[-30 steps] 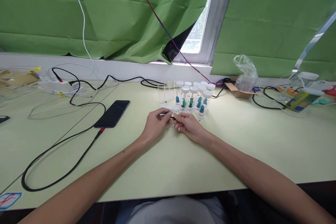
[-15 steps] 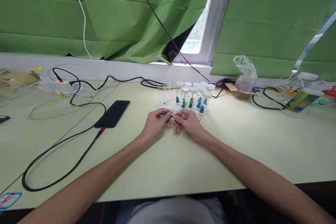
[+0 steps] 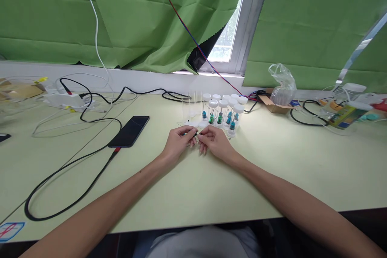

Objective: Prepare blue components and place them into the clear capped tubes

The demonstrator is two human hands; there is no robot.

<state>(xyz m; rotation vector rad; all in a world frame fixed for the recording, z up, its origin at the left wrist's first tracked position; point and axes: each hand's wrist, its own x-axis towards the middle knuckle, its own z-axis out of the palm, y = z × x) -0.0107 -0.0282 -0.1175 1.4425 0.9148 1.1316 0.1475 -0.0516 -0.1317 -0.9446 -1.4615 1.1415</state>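
in the head view we see our two forearms come in from the lower corners, cross the front edge of the pale table (image 3: pixel 193 193) and slant inward, so that the hands meet near the middle. our left hand (image 3: pixel 177 144) lies with its back toward us, wrist nearly straight, thumb and forefinger pinched on a small dark and blue part (image 3: pixel 195 133), mostly hidden by the fingers. our right hand (image 3: pixel 216 144) mirrors it, wrist slightly bent, thumb and forefinger drawn close together at the part's right end; we cannot tell whether they are clamped on it. its other fingers curl loosely below, tips pointing down. the part sits between both sets of fingertips, just in front of a cluster of white-capped clear tubes (image 3: pixel 222 113) with blue and green pieces inside. well to the left, a phone (image 3: pixel 129 131) lies flat, a black cable (image 3: pixel 99 179) plugged into its near end.
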